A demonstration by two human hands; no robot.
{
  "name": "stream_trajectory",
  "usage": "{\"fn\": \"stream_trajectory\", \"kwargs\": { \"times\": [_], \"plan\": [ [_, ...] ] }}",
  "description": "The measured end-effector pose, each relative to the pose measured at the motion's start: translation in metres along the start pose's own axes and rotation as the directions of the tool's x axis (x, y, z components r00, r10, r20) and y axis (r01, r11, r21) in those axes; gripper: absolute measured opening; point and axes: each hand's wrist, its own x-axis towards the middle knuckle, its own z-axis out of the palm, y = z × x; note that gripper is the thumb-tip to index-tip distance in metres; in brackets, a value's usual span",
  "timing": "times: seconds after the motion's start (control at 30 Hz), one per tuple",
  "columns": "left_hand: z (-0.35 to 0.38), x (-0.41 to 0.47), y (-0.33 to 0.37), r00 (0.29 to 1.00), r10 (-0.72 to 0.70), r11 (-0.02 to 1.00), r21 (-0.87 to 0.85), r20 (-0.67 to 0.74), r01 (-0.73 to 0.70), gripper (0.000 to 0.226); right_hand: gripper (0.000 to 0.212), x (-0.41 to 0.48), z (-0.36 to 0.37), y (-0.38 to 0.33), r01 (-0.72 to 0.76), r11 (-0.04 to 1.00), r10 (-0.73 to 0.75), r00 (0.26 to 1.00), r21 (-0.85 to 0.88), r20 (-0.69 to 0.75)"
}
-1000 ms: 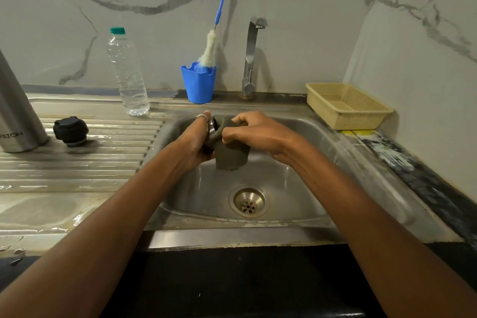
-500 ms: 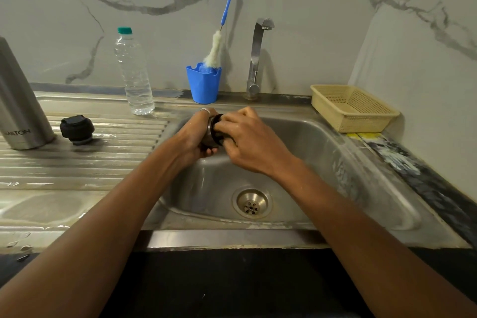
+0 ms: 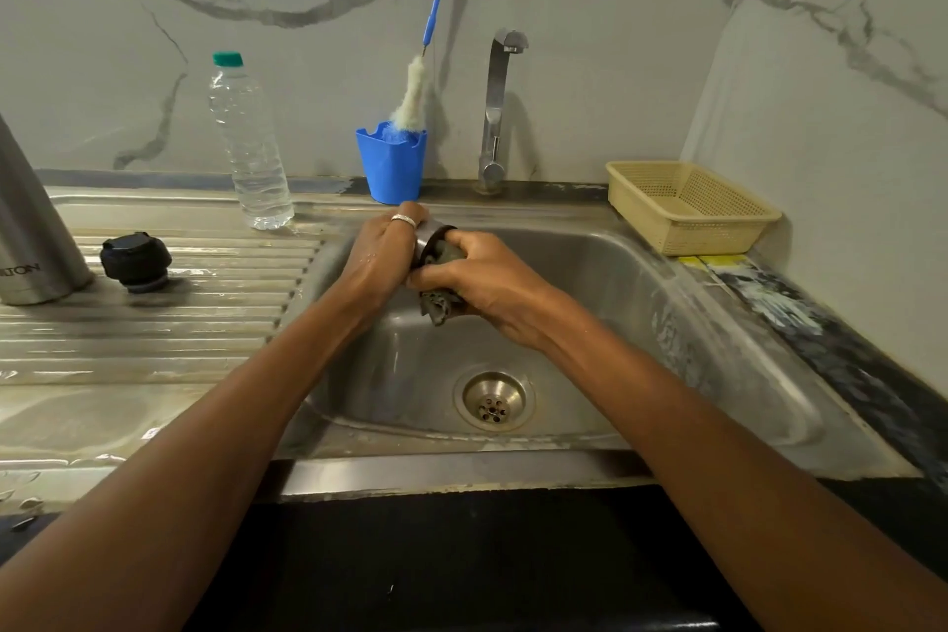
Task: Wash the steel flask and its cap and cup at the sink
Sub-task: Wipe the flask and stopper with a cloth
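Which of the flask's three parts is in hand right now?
The steel cup, gripped by the left hand over the sink; flask and black cap stand on the drainboard.

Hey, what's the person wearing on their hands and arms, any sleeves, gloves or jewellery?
Both forearms are bare: no sleeves, gloves or watch in view. The left hand wears a silver ring on one finger; the right hand shows none.

Steel flask (image 3: 31, 231): dark lettering near the base reads "ILTON"; the first letter is cut off by the frame edge.
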Motion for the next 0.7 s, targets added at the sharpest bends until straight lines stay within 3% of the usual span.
{"fn": "stream_trajectory", "kwargs": {
  "times": [0.03, 0.1, 0.13, 0.2, 0.23, 0.27, 0.3, 0.33, 0.37, 0.4, 0.47, 0.5, 0.53, 0.6, 0.63, 0.7],
  "plan": [
    [0.002, -0.001, 0.000, 1.000, -0.003, 1.000, -0.012, 0.022, 0.003, 0.033, 0.028, -0.001, -0.002, 0.002, 0.022, 1.000, -0.022, 1.000, -0.021, -0.014],
    [0.005, 0.000, 0.002, 0.995, -0.065, 0.993, -0.094, 0.073, 0.071, 0.033, 0.027, -0.001, -0.005, 0.007, 0.173, 0.946, -0.209, 0.972, -0.274, -0.108],
    [0.005, 0.003, 0.003, 0.991, -0.102, 0.985, -0.133, 0.088, 0.113, 0.037, 0.031, 0.000, -0.007, 0.010, 0.272, 0.845, -0.361, 0.925, -0.461, -0.116],
    [0.002, 0.006, 0.004, 0.979, -0.166, 0.980, -0.092, 0.117, 0.177, 0.052, 0.037, 0.008, -0.013, 0.020, 0.390, 0.491, -0.588, 0.808, -0.779, 0.034],
    [0.000, 0.006, 0.002, 0.973, -0.185, 0.980, -0.049, 0.138, 0.193, 0.058, 0.035, 0.012, -0.017, 0.024, 0.392, 0.347, -0.610, 0.784, -0.852, 0.112],
    [0.000, 0.005, 0.002, 0.971, -0.192, 0.980, -0.029, 0.145, 0.198, 0.059, 0.034, 0.015, -0.019, 0.024, 0.389, 0.279, -0.609, 0.779, -0.878, 0.151],
    [0.000, 0.005, 0.000, 0.971, -0.193, 0.980, -0.020, 0.140, 0.197, 0.056, 0.034, 0.016, -0.019, 0.024, 0.392, 0.270, -0.606, 0.779, -0.880, 0.161],
    [-0.001, 0.005, 0.000, 0.975, -0.184, 0.982, -0.016, 0.121, 0.187, 0.053, 0.036, 0.016, -0.016, 0.025, 0.402, 0.339, -0.598, 0.790, -0.850, 0.135],
    [-0.001, 0.005, 0.000, 0.982, -0.166, 0.986, -0.007, 0.095, 0.167, 0.050, 0.037, 0.014, -0.012, 0.023, 0.404, 0.474, -0.578, 0.813, -0.782, 0.071],
    [-0.001, 0.006, -0.001, 0.989, -0.128, 0.992, 0.015, 0.074, 0.127, 0.049, 0.034, 0.012, -0.008, 0.019, 0.381, 0.644, -0.525, 0.851, -0.664, -0.021],
    [-0.002, 0.008, -0.004, 0.997, -0.014, 0.997, 0.073, 0.073, 0.008, 0.048, 0.028, 0.007, -0.005, 0.012, 0.228, 0.930, -0.271, 0.955, -0.290, -0.118],
    [-0.002, 0.007, -0.004, 0.996, 0.039, 0.996, 0.083, 0.085, -0.046, 0.047, 0.027, 0.006, -0.006, 0.012, 0.154, 0.981, -0.167, 0.980, -0.118, -0.107],
    [-0.002, 0.005, -0.003, 0.993, 0.072, 0.993, 0.091, 0.093, -0.081, 0.045, 0.026, 0.005, -0.008, 0.013, 0.127, 0.989, -0.134, 0.986, -0.069, -0.099],
    [-0.001, 0.003, 0.001, 0.993, 0.074, 0.990, 0.113, 0.094, -0.084, 0.044, 0.025, 0.004, -0.010, 0.013, 0.217, 0.939, -0.258, 0.958, -0.268, -0.127],
    [-0.001, 0.005, 0.001, 0.995, 0.040, 0.991, 0.120, 0.093, -0.051, 0.044, 0.025, 0.003, -0.012, 0.015, 0.323, 0.814, -0.417, 0.904, -0.483, -0.098],
    [-0.003, 0.008, 0.001, 0.989, -0.097, 0.991, 0.100, 0.115, 0.085, 0.048, 0.025, 0.010, -0.017, 0.023, 0.476, 0.386, -0.638, 0.757, -0.790, 0.144]
  ]
}}
